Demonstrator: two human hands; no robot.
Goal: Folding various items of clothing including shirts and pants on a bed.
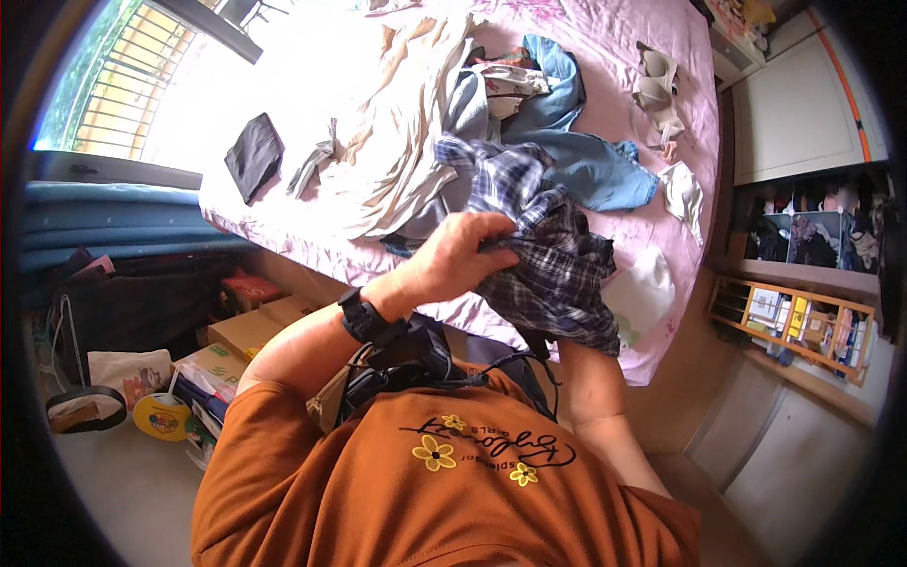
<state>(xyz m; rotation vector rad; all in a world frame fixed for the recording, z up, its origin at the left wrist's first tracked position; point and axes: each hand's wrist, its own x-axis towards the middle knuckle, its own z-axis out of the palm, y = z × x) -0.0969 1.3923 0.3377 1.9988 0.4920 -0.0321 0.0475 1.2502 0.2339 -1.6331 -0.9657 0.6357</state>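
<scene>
My left hand [458,253] pinches the edge of a dark blue and white plaid shirt [553,274] above the near edge of the bed. The cloth hangs bunched and creased, its far end lying over other clothes. My right forearm [595,387] comes up from the lower right and goes under the shirt. Fabric hides that hand, so its fingers do not show. Just beyond the shirt lie blue jeans [595,170], with a heap of beige cloth [406,123] to their left. A white cloth [642,293] is close by on the right.
A pink floral sheet covers the bed [614,24]. On it are a folded dark cloth [254,156] at left and a beige bra [655,85] at right. Cardboard boxes [250,331] stand at lower left. An open cabinet [812,227] and a wooden rack [794,326] line the right.
</scene>
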